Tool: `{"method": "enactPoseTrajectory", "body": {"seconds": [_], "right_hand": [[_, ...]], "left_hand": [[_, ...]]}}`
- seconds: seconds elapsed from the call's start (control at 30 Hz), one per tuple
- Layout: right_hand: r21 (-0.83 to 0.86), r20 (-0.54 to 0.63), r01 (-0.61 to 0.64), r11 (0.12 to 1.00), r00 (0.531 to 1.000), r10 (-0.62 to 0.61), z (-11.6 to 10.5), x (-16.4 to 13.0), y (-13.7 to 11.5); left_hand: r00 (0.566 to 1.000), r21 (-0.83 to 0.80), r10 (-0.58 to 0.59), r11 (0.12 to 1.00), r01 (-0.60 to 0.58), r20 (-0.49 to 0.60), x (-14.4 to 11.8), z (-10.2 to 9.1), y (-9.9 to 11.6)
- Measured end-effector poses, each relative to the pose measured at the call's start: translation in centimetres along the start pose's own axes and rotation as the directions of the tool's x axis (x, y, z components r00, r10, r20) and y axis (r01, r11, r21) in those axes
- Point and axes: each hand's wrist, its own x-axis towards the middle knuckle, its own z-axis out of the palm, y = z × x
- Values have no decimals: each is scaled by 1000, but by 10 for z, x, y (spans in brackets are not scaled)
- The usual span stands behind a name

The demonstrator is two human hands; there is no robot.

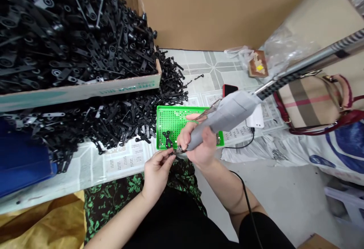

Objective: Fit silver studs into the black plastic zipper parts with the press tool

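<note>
Black plastic part [170, 153], at 6 o'clock of the green tray [173, 122], is being pinched by the left hand [156, 169]; the right hand [199, 143] is gripping the screwdriver [224, 114], driving. Next: steady tip alignment.

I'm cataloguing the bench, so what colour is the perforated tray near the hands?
Bright green; the perforated tray shows best in the head view, the only one.

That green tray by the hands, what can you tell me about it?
The green tray looks like bright plastic, rectangular, dotted with rows of small holes. It lies flat on the paper-covered table, against the heap of black parts. A few black pieces sit at its near left corner. The right hand and grey tool hide its right part.
</note>
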Motion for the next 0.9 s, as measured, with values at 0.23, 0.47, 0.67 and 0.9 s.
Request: {"method": "enactPoseTrajectory", "body": {"seconds": [0.23,0.47,0.67,0.9], "right_hand": [[-35,11,0,999,1000,0,2,1,12],[-44,11,-1,999,1000,2,2,1,14],[-42,58,-11,999,998,14,-1,0,17],[-38,137,53,998,989,-47,-5,-3,20]], "left_hand": [[998,39,66,997,-66,4,2,-2,3],[999,12,5,1000,-5,-37,5,0,9],[999,12,-31,999,32,-24,5,1,10],[997,-30,-67,997,65,-44,5,2,12]]}}
